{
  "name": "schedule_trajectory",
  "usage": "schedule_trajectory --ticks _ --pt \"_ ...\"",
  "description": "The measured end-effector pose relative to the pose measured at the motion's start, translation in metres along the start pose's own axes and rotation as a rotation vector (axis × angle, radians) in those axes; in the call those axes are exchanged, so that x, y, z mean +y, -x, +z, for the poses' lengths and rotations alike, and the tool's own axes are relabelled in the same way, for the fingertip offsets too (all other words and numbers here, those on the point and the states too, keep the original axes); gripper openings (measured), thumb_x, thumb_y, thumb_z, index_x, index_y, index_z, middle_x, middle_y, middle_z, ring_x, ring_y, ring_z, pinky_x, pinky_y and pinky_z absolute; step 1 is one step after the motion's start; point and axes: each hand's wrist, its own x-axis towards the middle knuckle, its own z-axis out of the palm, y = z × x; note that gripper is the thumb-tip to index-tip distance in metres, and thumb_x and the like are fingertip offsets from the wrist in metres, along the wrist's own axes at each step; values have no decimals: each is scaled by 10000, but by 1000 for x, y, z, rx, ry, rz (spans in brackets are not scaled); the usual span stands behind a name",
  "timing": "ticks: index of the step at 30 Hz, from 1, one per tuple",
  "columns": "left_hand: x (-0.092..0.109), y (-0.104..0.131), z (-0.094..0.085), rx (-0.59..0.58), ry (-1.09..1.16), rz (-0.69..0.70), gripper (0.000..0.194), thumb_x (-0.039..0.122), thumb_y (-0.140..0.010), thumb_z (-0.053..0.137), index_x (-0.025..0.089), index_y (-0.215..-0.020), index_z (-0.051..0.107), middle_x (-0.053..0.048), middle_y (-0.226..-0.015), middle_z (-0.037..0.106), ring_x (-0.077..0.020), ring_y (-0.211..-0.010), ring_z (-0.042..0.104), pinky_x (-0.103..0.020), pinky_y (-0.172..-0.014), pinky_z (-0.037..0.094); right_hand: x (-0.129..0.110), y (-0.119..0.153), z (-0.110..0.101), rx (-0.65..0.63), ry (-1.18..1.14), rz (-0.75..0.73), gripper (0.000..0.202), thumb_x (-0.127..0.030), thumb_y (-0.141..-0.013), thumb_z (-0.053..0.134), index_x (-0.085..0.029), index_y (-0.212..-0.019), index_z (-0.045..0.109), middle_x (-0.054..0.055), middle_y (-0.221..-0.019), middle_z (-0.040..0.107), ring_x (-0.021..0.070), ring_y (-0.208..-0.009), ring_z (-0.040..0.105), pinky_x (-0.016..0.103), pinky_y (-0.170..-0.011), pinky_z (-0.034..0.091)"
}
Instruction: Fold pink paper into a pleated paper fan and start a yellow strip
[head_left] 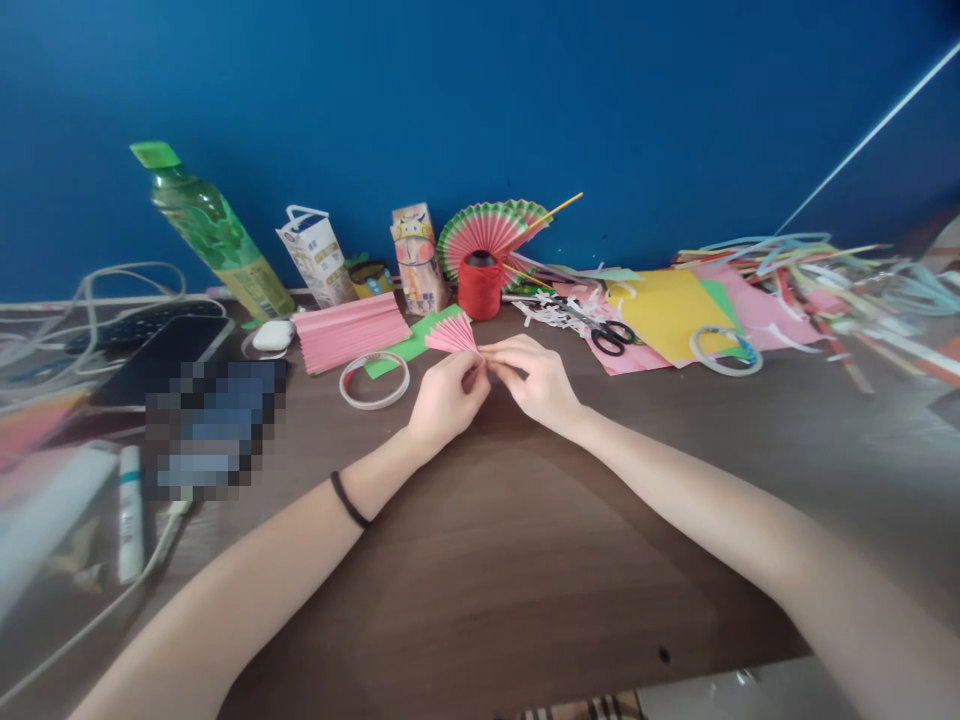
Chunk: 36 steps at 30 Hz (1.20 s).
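Between my hands is a pleated pink paper fan point(451, 334), its folds gathered at the lower end and spreading toward the upper left. My left hand point(444, 400) pinches the gathered end. Fingertips of my right hand point(541, 380) close on the same end from the right, touching the left fingers. Just behind lies a strip of green paper point(416, 343), partly covered by the fan. A folded sheet of pink paper point(351, 332) rests left of it, with a roll of tape point(374, 381) in front.
At the back stand a red thread spool point(479, 288), a green-edged paper fan point(480, 232), cartons and a green bottle point(217, 235). Black scissors point(613, 337), coloured paper point(660, 315) and another tape roll point(726, 351) lie right. Phones, cables and a marker point(130, 515) occupy the left.
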Motion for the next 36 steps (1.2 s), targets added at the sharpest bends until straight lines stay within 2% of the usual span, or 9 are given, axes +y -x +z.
schedule_trajectory --ticks 10,19,36 --pt "0 0 0 0 12 -5 118 166 -772 467 183 -667 518 20 -592 473 -115 -557 417 -247 -591 353 -1 1 0 3 3 7 222 -144 -845 508 -228 -904 705 37 -963 706 180 -921 619 372 -847 507" --pt "-1 0 0 1 -26 18 117 162 -780 455 167 -676 508 18 -608 497 -101 -557 427 -229 -573 359 0 1 1 16 -37 -5 181 -129 -832 524 -171 -876 694 72 -940 708 181 -905 630 356 -834 518" --pt "-2 0 0 22 -68 61 127 146 -784 464 165 -663 499 33 -581 462 -89 -537 413 -215 -534 345 1 1 1 24 -24 -20 183 -136 -835 533 -199 -882 699 52 -935 709 181 -894 631 359 -817 522"
